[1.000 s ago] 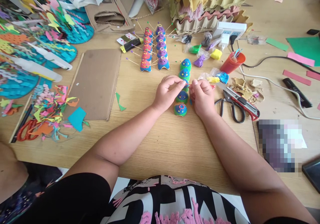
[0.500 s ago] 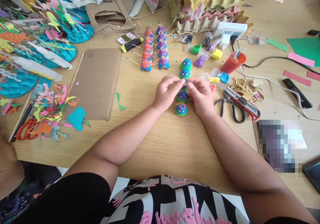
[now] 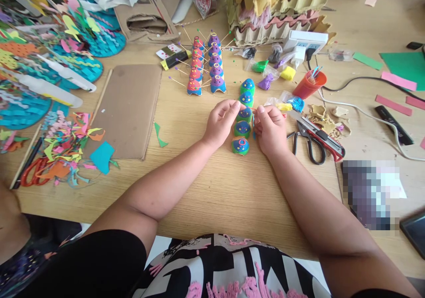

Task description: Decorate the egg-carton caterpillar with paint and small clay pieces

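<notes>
A thin orange-red clay strand (image 3: 248, 108) stretches between my two hands. My left hand (image 3: 220, 124) pinches its left end between thumb and forefinger. The other end is pinched by my right hand (image 3: 271, 129). Under the strand stands a row of blue-and-green egg-carton bumps (image 3: 241, 129) with small yellow faces. The nearest bump carries a red clay loop (image 3: 241, 143). Beyond my left hand stand two finished-looking rows, one red-and-blue (image 3: 194, 86) and one purple-and-blue (image 3: 217, 83), with pin-like sticks poking out.
Bagged clay (image 3: 265, 82), an orange cup (image 3: 309, 84), a cutter (image 3: 323, 138) and black-handled scissors (image 3: 315, 151) lie to the right. A cardboard sheet (image 3: 128, 112) and paper scraps (image 3: 71, 145) are at left. Egg trays (image 3: 272, 30) and a power strip (image 3: 307, 40) stand behind.
My fingertips have moved apart, the right hand a little to the right. The clay strand now spans the wider gap, and the middle blue bump shows beneath it.
</notes>
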`<state>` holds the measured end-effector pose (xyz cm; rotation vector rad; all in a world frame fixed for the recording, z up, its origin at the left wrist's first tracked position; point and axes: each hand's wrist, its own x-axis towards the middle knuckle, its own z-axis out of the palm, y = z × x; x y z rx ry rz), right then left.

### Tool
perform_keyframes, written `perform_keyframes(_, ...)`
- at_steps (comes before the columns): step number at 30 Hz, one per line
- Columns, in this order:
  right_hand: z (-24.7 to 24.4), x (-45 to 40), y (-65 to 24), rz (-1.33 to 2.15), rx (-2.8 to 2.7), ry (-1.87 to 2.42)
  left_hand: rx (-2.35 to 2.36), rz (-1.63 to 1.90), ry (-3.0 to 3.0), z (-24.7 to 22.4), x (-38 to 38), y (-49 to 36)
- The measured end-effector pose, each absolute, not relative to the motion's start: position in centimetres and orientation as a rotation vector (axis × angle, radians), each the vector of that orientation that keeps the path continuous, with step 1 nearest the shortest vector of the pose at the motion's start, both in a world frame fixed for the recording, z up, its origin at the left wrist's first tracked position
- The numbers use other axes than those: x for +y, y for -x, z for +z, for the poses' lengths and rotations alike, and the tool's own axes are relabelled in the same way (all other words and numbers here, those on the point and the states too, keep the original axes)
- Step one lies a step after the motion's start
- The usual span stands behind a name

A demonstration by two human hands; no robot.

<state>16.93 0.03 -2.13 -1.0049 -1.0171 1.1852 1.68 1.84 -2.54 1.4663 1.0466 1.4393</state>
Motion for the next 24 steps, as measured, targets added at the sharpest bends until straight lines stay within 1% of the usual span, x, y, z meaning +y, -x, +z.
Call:
perform_keyframes(10, -2.42, 0.07, -17.02, 1.202, -1.044, 1.002, 1.002, 1.377, -1.623, -2.12, 1.54, -1.61)
perform_keyframes(17, -2.37, 0.0, -16.98, 1.169, -1.104, 1.055, 1.03, 1.408, -1.661, -2.2, 1.82, -1.57)
perform_keyframes(24, -1.68, -0.29, -16.67, 1.231, -1.112, 0.965, 1.024, 1.448, -1.62, -2.45, 1.92, -1.65)
